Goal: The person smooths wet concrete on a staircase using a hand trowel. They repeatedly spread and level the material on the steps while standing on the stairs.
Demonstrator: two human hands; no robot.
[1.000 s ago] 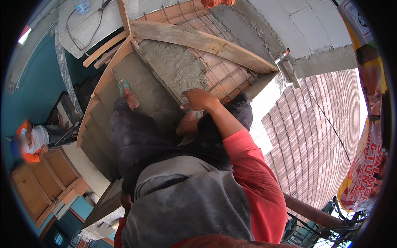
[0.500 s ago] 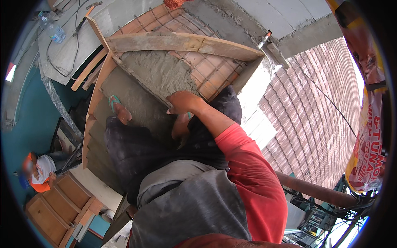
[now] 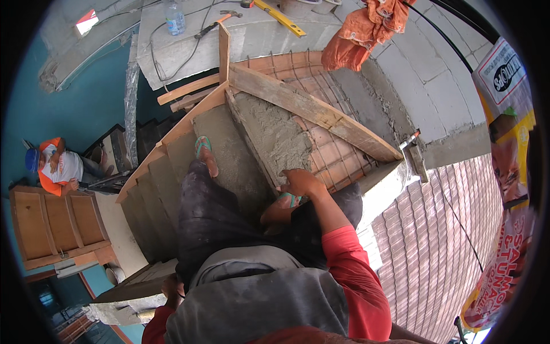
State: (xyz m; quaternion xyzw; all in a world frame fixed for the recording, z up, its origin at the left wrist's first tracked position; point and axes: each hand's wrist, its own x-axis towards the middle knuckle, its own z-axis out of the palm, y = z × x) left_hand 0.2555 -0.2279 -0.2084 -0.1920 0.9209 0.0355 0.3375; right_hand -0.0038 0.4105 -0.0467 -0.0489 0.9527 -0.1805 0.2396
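We are looking at rough, wet cement (image 3: 272,129) spreading from the left edge of the formwork floor (image 3: 322,150) over part of a steel rod grid (image 3: 335,137). A worn plank (image 3: 321,109) is slanting across the grid; an orange cloth (image 3: 366,37) is hanging by the far edge. On the grey slab (image 3: 200,63), a hammer (image 3: 216,23) and yellow level (image 3: 279,17) are lying. Bordering the cement, a narrow board (image 3: 252,136) is looking straight and smeared. Our right hand (image 3: 305,182) is curling at its near end; we cannot tell whether it is gripping. Our left hand (image 3: 173,286) is hanging well apart, its grip hidden.
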